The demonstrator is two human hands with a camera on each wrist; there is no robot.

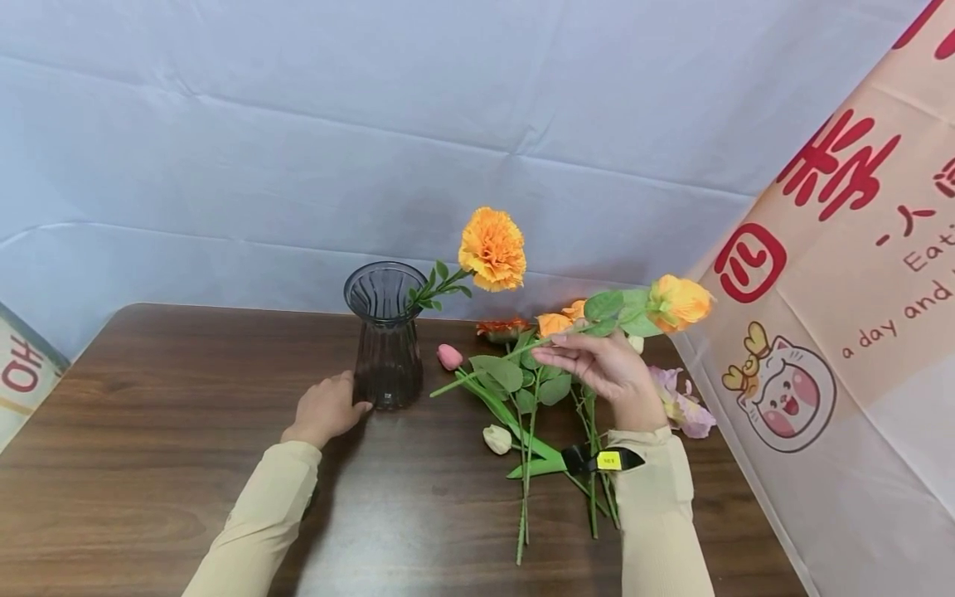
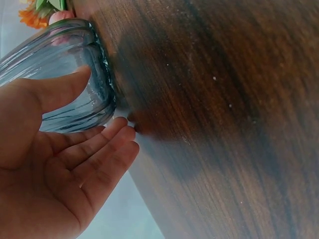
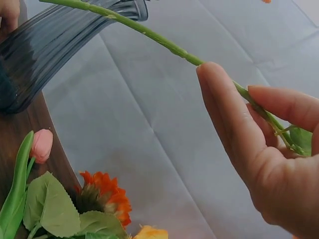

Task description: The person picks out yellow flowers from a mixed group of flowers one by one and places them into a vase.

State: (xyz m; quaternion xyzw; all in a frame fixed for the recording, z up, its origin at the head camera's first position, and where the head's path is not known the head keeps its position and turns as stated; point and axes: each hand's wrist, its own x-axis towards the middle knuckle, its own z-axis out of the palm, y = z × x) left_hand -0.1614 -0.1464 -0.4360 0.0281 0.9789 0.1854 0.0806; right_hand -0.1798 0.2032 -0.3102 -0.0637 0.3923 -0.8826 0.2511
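In my right hand [image 1: 597,369] I pinch the green stem of a yellow-orange rose [image 1: 679,302] between thumb and fingers. The stem slants down leftward, its cut end above the table. My left hand [image 1: 324,408] is beside the base of a grey ribbed glass vase [image 1: 390,365], thumb and fingers extended; in the left wrist view its fingertips [image 2: 122,130] are close to the base, contact hard to judge. An orange carnation [image 1: 492,250] leans rightward out of the vase. Stems, leaves and blooms lie below my right hand, including a pink tulip [image 1: 449,357] and a white tulip [image 1: 497,439].
Behind the brown wooden table [image 1: 186,439] hangs a pale cloth [image 1: 298,166]. A printed banner [image 1: 858,332] slopes along the right side. A purple flower [image 1: 686,406] and a dark orange flower [image 1: 501,329] lie near the back and right edges.
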